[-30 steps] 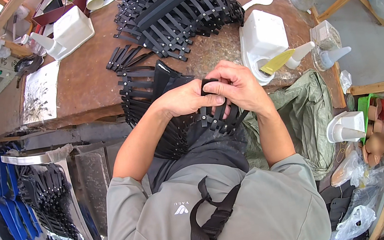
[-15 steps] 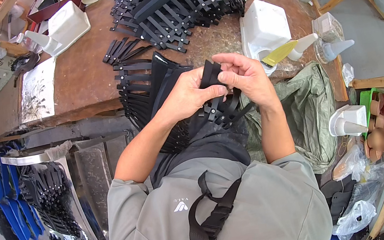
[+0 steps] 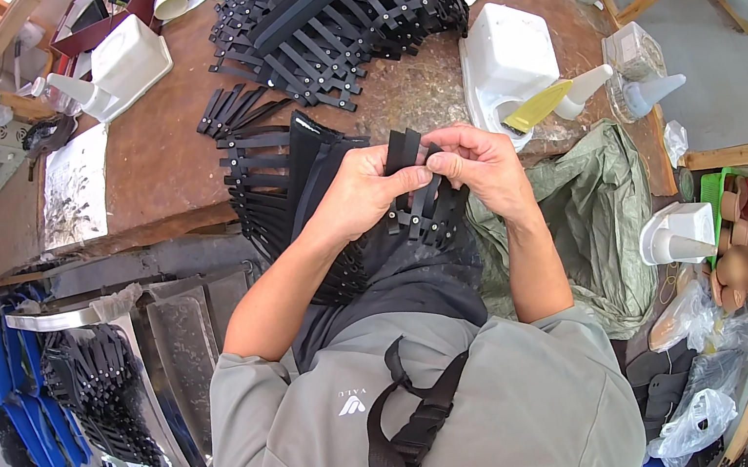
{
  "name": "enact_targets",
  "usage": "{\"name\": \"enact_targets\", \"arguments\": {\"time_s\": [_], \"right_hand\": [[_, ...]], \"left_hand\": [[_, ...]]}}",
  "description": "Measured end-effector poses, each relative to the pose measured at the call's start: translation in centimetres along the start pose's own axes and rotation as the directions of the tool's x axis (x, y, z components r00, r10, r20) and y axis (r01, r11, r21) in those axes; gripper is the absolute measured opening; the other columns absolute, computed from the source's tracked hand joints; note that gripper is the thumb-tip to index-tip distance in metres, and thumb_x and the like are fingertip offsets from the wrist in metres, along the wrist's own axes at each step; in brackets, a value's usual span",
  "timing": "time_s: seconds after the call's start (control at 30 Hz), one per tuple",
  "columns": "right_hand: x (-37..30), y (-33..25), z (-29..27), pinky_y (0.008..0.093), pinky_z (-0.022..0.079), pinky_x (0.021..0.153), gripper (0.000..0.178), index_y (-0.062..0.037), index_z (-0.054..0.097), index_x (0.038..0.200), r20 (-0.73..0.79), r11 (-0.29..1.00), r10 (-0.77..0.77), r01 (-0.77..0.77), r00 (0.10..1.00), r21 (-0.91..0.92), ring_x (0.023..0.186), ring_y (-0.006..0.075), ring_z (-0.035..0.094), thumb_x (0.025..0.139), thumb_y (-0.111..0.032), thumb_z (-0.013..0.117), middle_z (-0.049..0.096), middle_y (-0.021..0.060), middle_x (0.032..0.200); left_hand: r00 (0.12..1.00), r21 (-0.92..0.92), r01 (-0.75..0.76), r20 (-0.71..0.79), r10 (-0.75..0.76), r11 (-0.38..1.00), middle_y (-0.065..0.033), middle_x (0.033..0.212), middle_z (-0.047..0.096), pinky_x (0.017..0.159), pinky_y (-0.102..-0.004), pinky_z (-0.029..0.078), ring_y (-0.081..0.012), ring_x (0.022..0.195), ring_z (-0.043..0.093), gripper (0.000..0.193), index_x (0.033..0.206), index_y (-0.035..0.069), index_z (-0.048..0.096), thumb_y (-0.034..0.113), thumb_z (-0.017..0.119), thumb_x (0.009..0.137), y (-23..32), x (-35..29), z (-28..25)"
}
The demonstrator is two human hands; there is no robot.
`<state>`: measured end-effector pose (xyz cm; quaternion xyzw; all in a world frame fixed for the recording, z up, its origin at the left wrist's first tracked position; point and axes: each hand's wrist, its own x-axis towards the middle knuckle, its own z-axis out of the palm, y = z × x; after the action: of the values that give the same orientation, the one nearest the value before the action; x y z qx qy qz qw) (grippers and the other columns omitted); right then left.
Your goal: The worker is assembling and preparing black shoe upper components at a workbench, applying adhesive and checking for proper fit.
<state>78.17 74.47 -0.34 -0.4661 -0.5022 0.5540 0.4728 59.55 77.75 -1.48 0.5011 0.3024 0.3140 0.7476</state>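
A black strap piece with small metal studs (image 3: 400, 152) is held up between my two hands, above my lap. My left hand (image 3: 358, 195) is closed on its left part, thumb pressing on the front. My right hand (image 3: 486, 171) pinches the strap ends on the right between thumb and fingers. Studded ends hang below the fingers, and part of the piece is hidden by them. Beside my left hand, a bundle of similar black straps (image 3: 261, 178) lies over my lap and the table edge. A larger pile of studded black straps (image 3: 349, 25) rests farther back on the table.
On the brown table (image 3: 167, 120) stand a white glue container with a yellow brush (image 3: 512, 52) and another white container (image 3: 130, 62). A stained paper sheet (image 3: 76, 184) lies at left. Right of my lap hangs a green sack (image 3: 605, 224). A metal-rimmed rack (image 3: 71, 314) stands at left.
Both hands have lowered slightly, and the strap ends have been spread apart, so two upright ends now show. My right fingers have shifted along the piece. The view has moved a little.
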Motion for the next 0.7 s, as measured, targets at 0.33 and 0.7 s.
{"name": "enact_targets", "arguments": {"time_s": [0.33, 0.7], "right_hand": [[0.1, -0.4, 0.4, 0.0199, 0.043, 0.051, 0.017, 0.0024, 0.065, 0.097, 0.018, 0.976, -0.062, 0.064, 0.998, -0.208, 0.062, 0.0057, 0.051, 0.085, -0.01, 0.067, 0.052, -0.0007, 0.079], [-0.7, -0.1, 0.7, 0.0195, 0.046, 0.045, 0.013, 0.0037, 0.063, 0.09, -0.144, 0.995, -0.091, 0.082, 0.985, -0.064, 0.056, 0.0063, 0.055, 0.087, -0.009, 0.065, 0.052, 0.0014, 0.079]], "left_hand": [[0.984, 0.125, -0.047, 0.175, 0.024, 0.991, 0.0014, 0.082, 0.061, 0.068, -0.0241, 0.045, -0.0064, 0.075, 0.052, 0.015, 0.096, -0.001, 0.064, 0.012, 0.059, 0.091, 0.2, 0.2, 0.0], [0.969, 0.12, -0.003, 0.244, -0.026, 0.993, -0.0025, 0.087, 0.067, 0.077, -0.0255, 0.048, -0.0091, 0.082, 0.058, 0.013, 0.095, 0.0, 0.065, 0.01, 0.06, 0.089, 0.1, 1.3, 0.5]]}}
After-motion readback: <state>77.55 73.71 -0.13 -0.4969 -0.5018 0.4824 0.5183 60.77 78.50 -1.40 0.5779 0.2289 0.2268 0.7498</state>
